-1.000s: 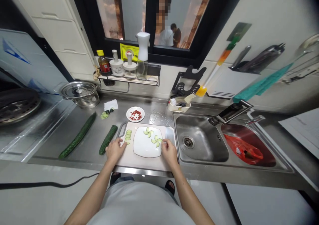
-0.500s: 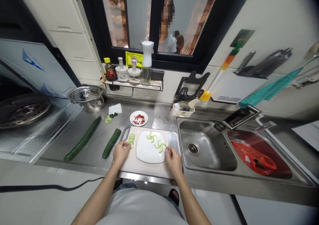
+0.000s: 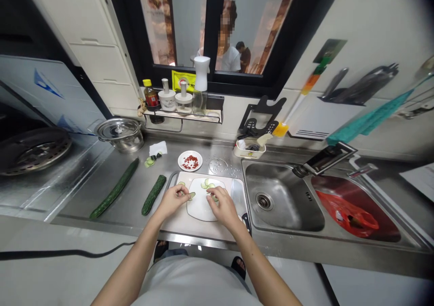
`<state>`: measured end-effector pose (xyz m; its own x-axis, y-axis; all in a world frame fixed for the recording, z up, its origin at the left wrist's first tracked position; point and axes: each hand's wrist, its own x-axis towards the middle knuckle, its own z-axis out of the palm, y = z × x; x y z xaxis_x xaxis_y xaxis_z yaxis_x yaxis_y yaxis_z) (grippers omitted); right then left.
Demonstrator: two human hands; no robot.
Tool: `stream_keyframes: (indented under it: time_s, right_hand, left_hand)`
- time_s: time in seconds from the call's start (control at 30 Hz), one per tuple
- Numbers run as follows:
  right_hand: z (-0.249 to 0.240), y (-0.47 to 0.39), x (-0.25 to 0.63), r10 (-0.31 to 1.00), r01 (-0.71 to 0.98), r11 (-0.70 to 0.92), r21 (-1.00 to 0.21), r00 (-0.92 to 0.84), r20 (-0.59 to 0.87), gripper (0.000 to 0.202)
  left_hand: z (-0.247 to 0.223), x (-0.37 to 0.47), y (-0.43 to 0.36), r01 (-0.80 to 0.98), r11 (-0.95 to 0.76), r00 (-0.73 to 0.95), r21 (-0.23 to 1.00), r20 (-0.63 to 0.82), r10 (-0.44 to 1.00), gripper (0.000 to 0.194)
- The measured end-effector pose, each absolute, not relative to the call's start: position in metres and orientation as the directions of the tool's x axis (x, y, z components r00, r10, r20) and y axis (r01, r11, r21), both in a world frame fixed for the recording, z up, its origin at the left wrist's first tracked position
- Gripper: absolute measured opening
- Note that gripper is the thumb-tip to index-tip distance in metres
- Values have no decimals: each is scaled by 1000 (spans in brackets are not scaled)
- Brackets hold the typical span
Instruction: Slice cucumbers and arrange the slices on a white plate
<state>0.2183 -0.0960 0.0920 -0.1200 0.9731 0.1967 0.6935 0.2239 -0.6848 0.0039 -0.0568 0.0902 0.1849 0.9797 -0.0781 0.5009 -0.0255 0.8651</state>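
My left hand (image 3: 173, 200) pinches a thin cucumber slice (image 3: 192, 195) over the left edge of the square white plate (image 3: 199, 211). Above the plate's right half is my right hand (image 3: 223, 205), thumb and forefinger slightly apart, partly hiding some cucumber slices there. Overlapping pale green slices (image 3: 207, 184) lie near the plate's far edge. The plate rests on a light cutting board (image 3: 179, 227). More slices on the board's left are mostly hidden by my left hand. A knife (image 3: 246, 223) with a black handle lies along the board's right side.
Two whole cucumbers (image 3: 115, 189) lie left of the board. Behind it stands a small dish (image 3: 190, 161) of red bits. Cut cucumber pieces (image 3: 150, 161) sit by a white cloth or paper (image 3: 158, 148). The sink (image 3: 281, 197) is to the right, a lidded pot (image 3: 120, 134) back left.
My left hand has moved right from the slices on the board, carrying one slice to the plate. My right hand has moved left from the plate's right edge to over the plate.
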Motion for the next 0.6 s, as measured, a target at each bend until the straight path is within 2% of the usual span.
stream_keyframes:
  time_s: [0.13, 0.27, 0.37, 0.47, 0.53, 0.6]
  right_hand:
    - [113, -88, 206, 920, 674, 392, -626, -286, 269, 25]
    - [118, -84, 203, 894, 657, 448, -606, -335, 298, 19]
    - [115, -82, 205, 891, 658, 455, -600, -331, 312, 17]
    - [113, -80, 209, 894, 661, 445, -604, -295, 337, 16]
    - [113, -78, 213, 893, 662, 444, -603, -274, 357, 16]
    - [114, -76, 216, 888, 665, 451, -595, -266, 376, 16]
  left_hand:
    - [114, 12, -57, 481, -110, 305, 870, -49, 951, 18]
    - [119, 19, -56, 442, -158, 347, 883, -6, 938, 19]
    - [114, 25, -55, 394, -140, 316, 909, 9, 949, 23]
    - [107, 33, -58, 294, -33, 178, 955, -21, 984, 32]
    - [103, 39, -63, 181, 103, 118, 978, -126, 985, 38]
    - [98, 46, -68, 48, 261, 150, 964, -265, 952, 42]
